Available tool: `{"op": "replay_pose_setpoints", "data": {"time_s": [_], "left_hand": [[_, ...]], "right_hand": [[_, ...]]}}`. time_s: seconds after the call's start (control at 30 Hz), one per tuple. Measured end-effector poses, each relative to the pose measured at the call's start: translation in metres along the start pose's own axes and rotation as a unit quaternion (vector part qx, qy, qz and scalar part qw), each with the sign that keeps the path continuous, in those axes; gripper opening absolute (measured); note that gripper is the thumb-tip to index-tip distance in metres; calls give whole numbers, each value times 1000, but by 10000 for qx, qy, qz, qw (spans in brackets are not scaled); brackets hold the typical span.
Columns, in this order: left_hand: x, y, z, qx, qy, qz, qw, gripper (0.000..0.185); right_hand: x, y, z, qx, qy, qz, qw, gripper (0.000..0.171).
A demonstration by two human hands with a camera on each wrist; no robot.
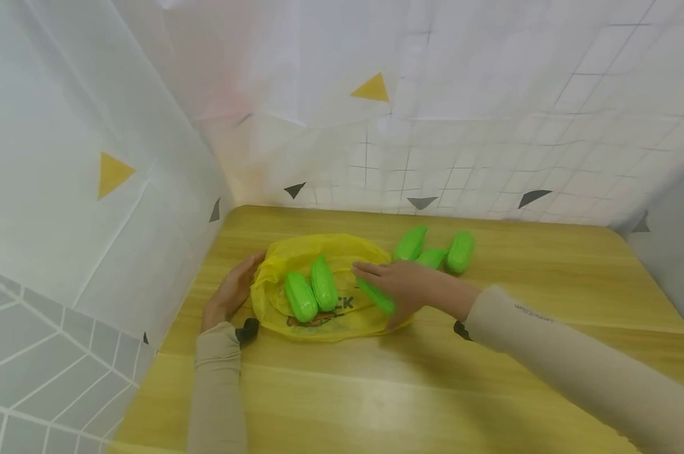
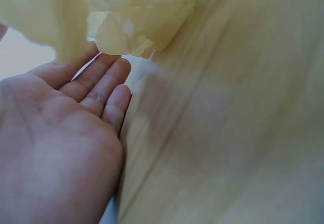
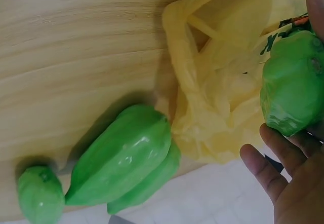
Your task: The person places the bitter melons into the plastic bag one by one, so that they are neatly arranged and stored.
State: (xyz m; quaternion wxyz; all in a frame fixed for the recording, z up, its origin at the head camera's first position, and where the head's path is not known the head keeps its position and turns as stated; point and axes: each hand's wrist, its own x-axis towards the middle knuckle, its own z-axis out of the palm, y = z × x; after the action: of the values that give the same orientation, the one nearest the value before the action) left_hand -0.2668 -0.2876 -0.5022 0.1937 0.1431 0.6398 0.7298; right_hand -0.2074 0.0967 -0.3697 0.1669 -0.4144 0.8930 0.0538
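A crumpled yellow plastic bag [image 1: 319, 315] lies flat on the wooden table [image 1: 410, 391]. Two green ribbed fruits [image 1: 300, 296] [image 1: 324, 282] lie side by side on it. My right hand [image 1: 395, 284] reaches over the bag's right edge and grips a third green fruit [image 1: 377, 297]; in the right wrist view that fruit [image 3: 291, 82] sits between thumb and fingers [image 3: 266, 171] above the bag [image 3: 217, 92]. My left hand [image 1: 236, 284] rests at the bag's left edge, palm open, its fingers [image 2: 104, 82] touching the plastic [image 2: 131, 16].
Three more green fruits [image 1: 411, 243] [image 1: 432, 257] [image 1: 461, 251] lie together behind my right hand; two of them show in the right wrist view [image 3: 121, 158] [image 3: 40, 196]. White sheeting [image 1: 120, 189] walls the table at the left and back.
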Motion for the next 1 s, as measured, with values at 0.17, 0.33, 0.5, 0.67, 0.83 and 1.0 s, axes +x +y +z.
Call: {"op": "replay_pose_setpoints", "data": {"time_s": [0.17,0.33,0.5,0.67,0.83,1.0], "left_hand": [[2,0,2,-2,22,0,10000,62],[4,0,3,-30,107,-45,9999,61],[2,1,3,-33,152,-63,9999,62],[0,1,2,14,202,-107,9997,64],[1,-1,0,-31,164,-116,9998,63],[2,-1,1,-52,148,-94,9998,64]], "right_hand": [[13,3,5,62,-63,46,10000,122],[25,7,9,121,-105,107,9998,124],[39,12,13,128,-143,234,9995,123],[49,14,15,44,-127,308,9994,123],[56,15,19,-29,-189,420,9989,123],[63,13,23,-158,-272,526,9981,122]]}}
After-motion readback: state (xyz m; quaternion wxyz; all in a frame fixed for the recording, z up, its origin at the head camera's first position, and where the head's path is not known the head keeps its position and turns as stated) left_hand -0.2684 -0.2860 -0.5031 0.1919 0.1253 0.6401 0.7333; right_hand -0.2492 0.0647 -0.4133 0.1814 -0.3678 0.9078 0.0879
